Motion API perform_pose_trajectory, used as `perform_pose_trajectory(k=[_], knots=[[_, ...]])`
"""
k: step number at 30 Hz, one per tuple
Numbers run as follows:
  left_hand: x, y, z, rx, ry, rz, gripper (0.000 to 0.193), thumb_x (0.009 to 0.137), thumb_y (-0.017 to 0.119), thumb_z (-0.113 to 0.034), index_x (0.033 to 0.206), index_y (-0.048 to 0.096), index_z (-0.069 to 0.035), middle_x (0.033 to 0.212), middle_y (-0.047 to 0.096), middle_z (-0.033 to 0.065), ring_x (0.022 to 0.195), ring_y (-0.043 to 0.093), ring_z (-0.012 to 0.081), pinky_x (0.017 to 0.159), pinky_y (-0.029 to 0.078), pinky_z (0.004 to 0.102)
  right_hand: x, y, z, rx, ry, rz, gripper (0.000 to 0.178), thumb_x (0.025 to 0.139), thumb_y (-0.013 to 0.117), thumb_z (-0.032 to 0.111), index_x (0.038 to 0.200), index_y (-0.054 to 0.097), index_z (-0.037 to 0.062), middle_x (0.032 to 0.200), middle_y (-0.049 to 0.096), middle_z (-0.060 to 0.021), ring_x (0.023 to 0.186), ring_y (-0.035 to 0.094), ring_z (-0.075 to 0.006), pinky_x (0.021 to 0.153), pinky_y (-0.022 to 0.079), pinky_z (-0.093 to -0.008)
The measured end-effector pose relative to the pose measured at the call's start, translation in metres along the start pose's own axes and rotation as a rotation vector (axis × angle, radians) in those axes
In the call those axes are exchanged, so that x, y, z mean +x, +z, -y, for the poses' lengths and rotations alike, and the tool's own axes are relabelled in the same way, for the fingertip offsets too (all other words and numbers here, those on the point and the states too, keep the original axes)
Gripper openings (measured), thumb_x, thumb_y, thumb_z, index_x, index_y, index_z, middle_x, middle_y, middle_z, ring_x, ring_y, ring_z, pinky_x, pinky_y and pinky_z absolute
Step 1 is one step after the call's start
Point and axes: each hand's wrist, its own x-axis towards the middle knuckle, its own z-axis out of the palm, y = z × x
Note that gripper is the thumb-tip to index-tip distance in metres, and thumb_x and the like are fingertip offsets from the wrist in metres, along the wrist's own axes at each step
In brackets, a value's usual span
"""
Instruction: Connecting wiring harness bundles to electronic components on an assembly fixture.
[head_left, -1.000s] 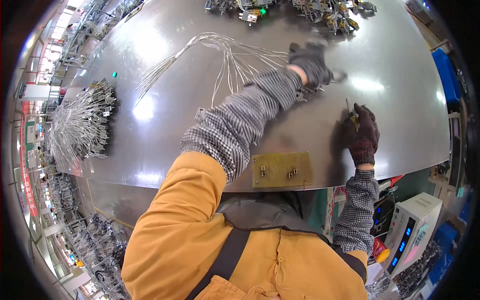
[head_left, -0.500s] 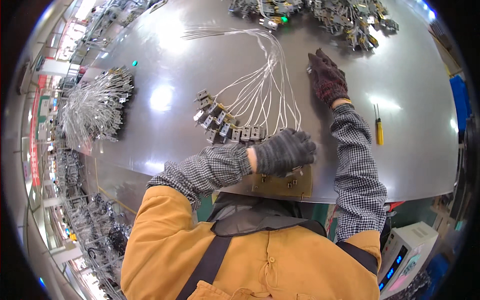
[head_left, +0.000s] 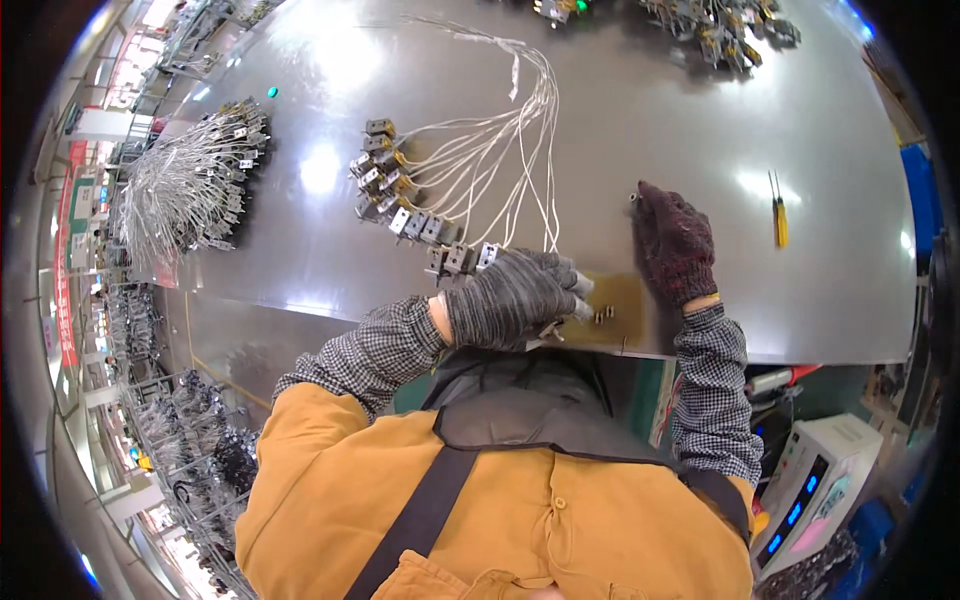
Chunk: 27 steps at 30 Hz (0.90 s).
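Note:
My left hand, in a grey striped glove, curls its fingers over the left part of a flat brown board at the table's near edge. A bit of metal shows below its fingers, but what they grip is hidden. Just beyond lies a bundle of white wires ending in several small metal blocks, the nearest touching or close to the glove. To the right, my right hand, in a dark red glove, is closed, with a small metal piece at its fingertips.
A yellow-handled two-pronged tool lies on the metal table at right. Piles of metal parts sit at the far side; a bigger wired bundle lies left. A white device with blue displays stands below right.
My right hand has come nearer, toward the brown board, with the small metal piece. My left hand has shifted left and slightly nearer, and the blocks have spread leftward.

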Motion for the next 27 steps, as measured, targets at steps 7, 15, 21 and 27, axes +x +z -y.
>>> perform_pose_trajectory(k=[7, 15, 21, 27], knots=[[-0.004, 0.024, -0.009, -0.058, -0.060, -0.030, 0.103, 0.072, 0.093, -0.033, 0.161, 0.047, -0.010, 0.156, 0.055, 0.0199, 0.142, 0.055, 0.0404, 0.120, 0.044, 0.0510, -0.087, -0.020, 0.039, 0.719, 0.471, 0.060, 0.029, 0.109, 0.062, 0.020, 0.132, 0.064, 0.0022, 0.107, 0.078, -0.0163, 0.102, 0.076, -0.0262, 0.093, 0.058, -0.0378], [-0.012, 0.029, -0.015, -0.029, -0.400, -0.293, 0.085, 0.082, 0.089, -0.047, 0.151, 0.058, -0.007, 0.122, 0.070, 0.0207, 0.112, 0.069, 0.0377, 0.102, 0.052, 0.0495, -0.159, -0.022, 0.083, 1.145, 0.680, 0.167, 0.033, 0.107, 0.060, 0.019, 0.130, 0.066, -0.0040, 0.113, 0.071, -0.0097, 0.099, 0.069, -0.0181, 0.090, 0.056, -0.0312], [0.005, 0.034, -0.020, 0.329, -0.444, -0.181, 0.067, 0.083, 0.086, -0.051, 0.137, 0.071, -0.014, 0.102, 0.075, 0.0145, 0.098, 0.073, 0.0348, 0.089, 0.056, 0.0460, -0.159, 0.000, 0.093, 1.010, 0.581, 0.154, 0.032, 0.105, 0.061, 0.018, 0.130, 0.067, -0.0014, 0.121, 0.074, -0.0182, 0.113, 0.071, -0.0252, 0.097, 0.057, -0.0388], [0.015, 0.031, -0.013, 0.061, -0.443, -0.217, 0.052, 0.084, 0.088, -0.038, 0.120, 0.076, -0.002, 0.103, 0.078, 0.0170, 0.095, 0.075, 0.0333, 0.087, 0.059, 0.0451, -0.163, 0.001, 0.106, 0.617, 0.146, -0.002, 0.044, 0.098, 0.071, 0.017, 0.139, 0.064, 0.0009, 0.129, 0.071, -0.0237, 0.114, 0.072, -0.0366, 0.098, 0.058, -0.0426]])
